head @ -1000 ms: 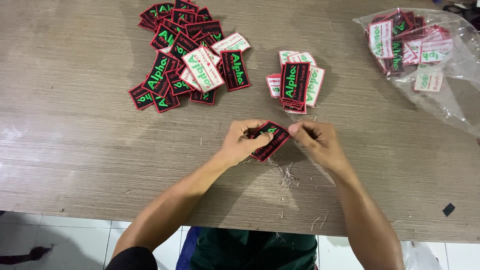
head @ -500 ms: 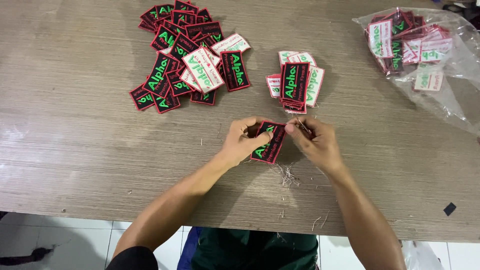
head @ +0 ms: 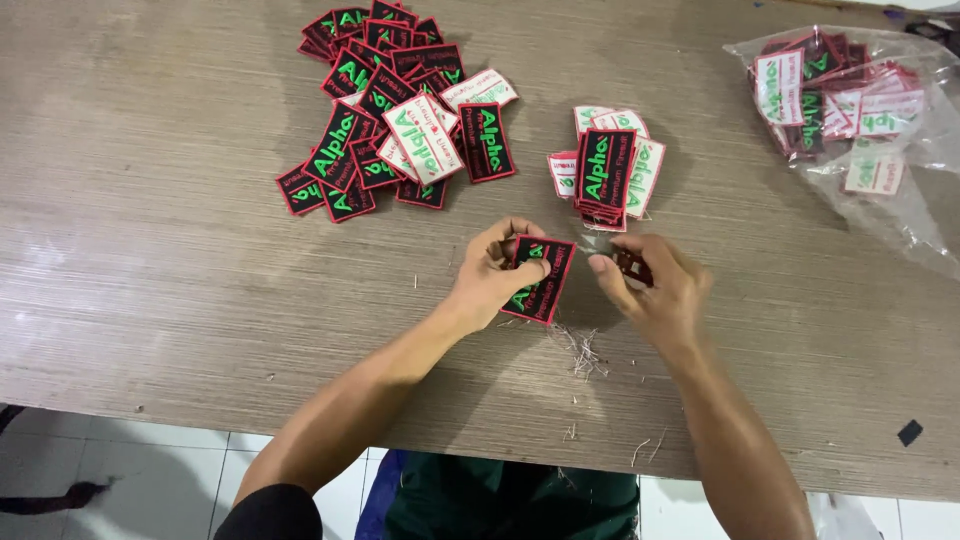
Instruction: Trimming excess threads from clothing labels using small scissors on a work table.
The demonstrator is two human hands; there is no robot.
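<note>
Both hands are working just above the middle of the wooden table (head: 150,250), nearer its front edge than its far one. The left hand (head: 495,275) is gripping a rectangular embroidered patch (head: 545,285), black with a red stitched border and green lettering, thumb lying over its face and fingers curled behind it; the patch is tilting slightly and hanging close over the tabletop. The right hand (head: 650,285) is sitting just beside it, fingers bent inward and forefinger and thumb pinching toward the patch's upper right corner. Something small and dark is showing in that palm, perhaps a trimming tool, though it is too hidden to tell. Both forearms are reaching in from the front edge, converging at the patch.

Thin pale thread clippings (head: 580,348) are lying in a loose tuft on the grainy, streaked surface right below the hands. Beyond the hands, a neat stack of patches (head: 605,165) is resting, some face down and showing white backing. A loose, overlapping pile of patches (head: 400,110) is spreading toward the far edge, left of the stack. Near the far right corner, a crinkled clear plastic bag (head: 900,190) is holding more patches.
</note>
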